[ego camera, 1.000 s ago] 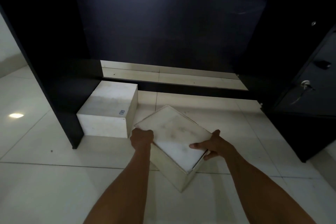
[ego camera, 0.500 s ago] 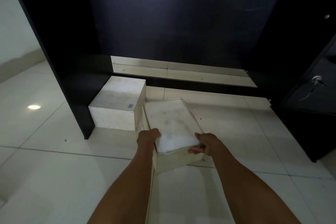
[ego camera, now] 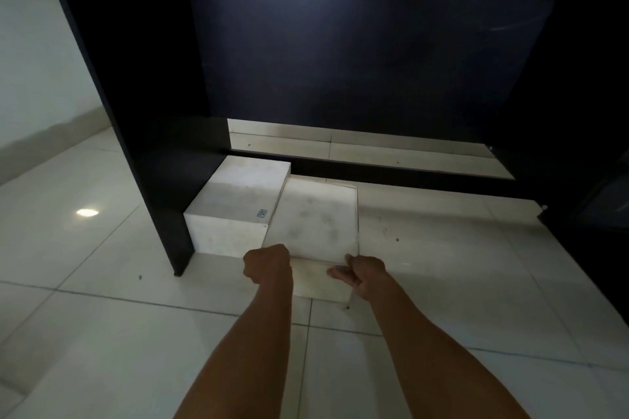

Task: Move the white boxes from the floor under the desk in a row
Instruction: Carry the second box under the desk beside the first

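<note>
Gripping the near edge of 1 white box (ego camera: 315,221), the left hand (ego camera: 267,264) and right hand (ego camera: 366,274) close their fingers on it. Its scuffed top lies flush beside a taller box (ego camera: 238,201) at left; bare floor (ego camera: 442,241) extends right.

Floor (ego camera: 102,333): glossy pale tiles with thin grout lines, one bright light reflection at left. Two white boxes sit directly on it under the desk: left box (ego camera: 238,201) tight against the dark desk side panel (ego camera: 149,180), right box (ego camera: 316,224) just beside it, sides touching or nearly so, its near end sticking out further. A few small dark specks on the tiles
</note>
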`<state>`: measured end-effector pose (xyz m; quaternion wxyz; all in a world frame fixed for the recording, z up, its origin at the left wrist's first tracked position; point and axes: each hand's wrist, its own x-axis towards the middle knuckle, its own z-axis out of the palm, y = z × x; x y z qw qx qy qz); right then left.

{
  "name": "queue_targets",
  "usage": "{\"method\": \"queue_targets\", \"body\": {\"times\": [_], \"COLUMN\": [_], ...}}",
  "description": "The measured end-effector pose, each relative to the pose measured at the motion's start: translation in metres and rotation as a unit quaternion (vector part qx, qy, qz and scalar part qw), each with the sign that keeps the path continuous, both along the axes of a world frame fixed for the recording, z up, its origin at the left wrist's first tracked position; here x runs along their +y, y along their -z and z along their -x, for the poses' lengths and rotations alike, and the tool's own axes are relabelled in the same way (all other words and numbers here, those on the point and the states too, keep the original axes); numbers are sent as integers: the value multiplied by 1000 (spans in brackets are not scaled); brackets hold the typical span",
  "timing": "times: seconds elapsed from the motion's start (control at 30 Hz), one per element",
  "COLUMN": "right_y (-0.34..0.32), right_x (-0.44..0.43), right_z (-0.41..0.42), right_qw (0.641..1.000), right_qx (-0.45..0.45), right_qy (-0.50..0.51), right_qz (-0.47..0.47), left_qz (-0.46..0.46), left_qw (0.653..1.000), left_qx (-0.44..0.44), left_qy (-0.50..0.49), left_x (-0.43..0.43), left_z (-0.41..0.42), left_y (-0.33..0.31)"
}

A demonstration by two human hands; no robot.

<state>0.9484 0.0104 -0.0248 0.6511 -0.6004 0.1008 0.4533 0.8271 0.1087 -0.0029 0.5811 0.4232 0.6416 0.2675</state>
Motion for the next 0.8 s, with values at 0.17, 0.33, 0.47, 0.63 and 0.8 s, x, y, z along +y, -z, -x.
{"method": "queue_targets", "body": {"times": [0.17,0.33,0.47,0.63,0.8], "right_y": [3,7,7,7,12], "right_x": [17,34,45,52,55], "right_z": [-22,-43,-56,-62,-61], "right_qw": [999,998,998,997,992], "right_qx": [-13,-35,-40,-66,-117], "right_qy": [25,36,33,40,48], "right_qz": [-18,-30,-30,-26,-20], "left_qz": [20,6,13,-25,-39], "left_qw": [1000,1000,1000,999,995], "left_qx": [-1,23,2,24,44], "left_qy": [8,17,19,40,83], "left_x": [26,43,55,55,61], "left_z": [-19,-38,-53,-58,-56], "left_y": [10,14,15,14,17]}}
